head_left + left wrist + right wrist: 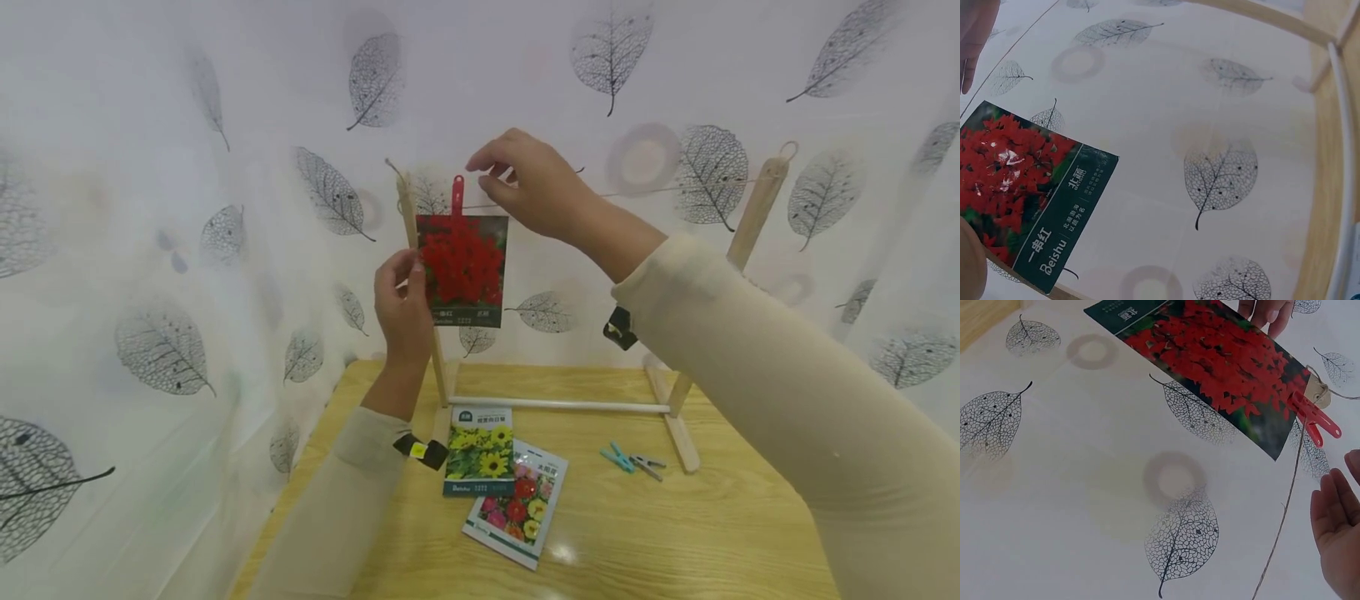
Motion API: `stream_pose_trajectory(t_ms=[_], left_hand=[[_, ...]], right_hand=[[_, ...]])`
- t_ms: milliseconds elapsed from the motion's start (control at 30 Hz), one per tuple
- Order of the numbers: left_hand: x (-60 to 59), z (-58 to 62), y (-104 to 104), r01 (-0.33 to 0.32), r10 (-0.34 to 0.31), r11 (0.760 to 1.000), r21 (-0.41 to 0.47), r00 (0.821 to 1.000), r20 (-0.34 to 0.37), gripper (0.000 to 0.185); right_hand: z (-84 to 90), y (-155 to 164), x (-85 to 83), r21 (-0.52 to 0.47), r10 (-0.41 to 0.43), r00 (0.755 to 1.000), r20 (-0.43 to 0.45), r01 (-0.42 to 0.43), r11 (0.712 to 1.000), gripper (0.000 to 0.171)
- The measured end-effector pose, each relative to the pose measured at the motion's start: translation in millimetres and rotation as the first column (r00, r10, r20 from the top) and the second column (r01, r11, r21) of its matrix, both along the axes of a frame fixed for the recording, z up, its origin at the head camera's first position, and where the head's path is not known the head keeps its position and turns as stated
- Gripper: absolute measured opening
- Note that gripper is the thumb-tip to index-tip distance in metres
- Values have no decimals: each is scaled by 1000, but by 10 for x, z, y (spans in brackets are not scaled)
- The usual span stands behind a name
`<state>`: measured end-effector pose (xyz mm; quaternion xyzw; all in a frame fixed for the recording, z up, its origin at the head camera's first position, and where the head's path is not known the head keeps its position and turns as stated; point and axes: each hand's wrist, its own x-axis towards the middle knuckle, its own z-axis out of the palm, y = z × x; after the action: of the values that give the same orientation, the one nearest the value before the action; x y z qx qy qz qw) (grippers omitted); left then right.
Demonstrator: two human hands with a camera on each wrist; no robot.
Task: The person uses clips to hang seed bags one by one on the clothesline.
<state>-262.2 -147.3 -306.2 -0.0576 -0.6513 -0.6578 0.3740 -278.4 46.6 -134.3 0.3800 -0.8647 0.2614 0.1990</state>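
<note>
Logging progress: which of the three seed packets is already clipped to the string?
The red-flower packet, hanging from the red clothespin. The sunflower packet and the mixed-flower packet lie flat on the table.

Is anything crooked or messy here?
A little. The bottom seed packet lies slanted on the table, tucked partly under the sunflower packet. Two loose clothespins lie by the rack's foot. The red flower packet hangs fairly straight from its red clip.
</note>
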Motion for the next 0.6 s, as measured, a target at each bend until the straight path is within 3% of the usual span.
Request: stream_pose_trajectory(t_ms=[267,600], left_hand=[[-18,-32,-20,-31,32,999,37,999,-28,25],[44,-66,-28,26,-28,995,93,999,18,22]], right_hand=[[-57,71,63,-88,4,995,-97,-12,996,23],[-212,187,103,-157,32,988,-151,-56,986,21]])
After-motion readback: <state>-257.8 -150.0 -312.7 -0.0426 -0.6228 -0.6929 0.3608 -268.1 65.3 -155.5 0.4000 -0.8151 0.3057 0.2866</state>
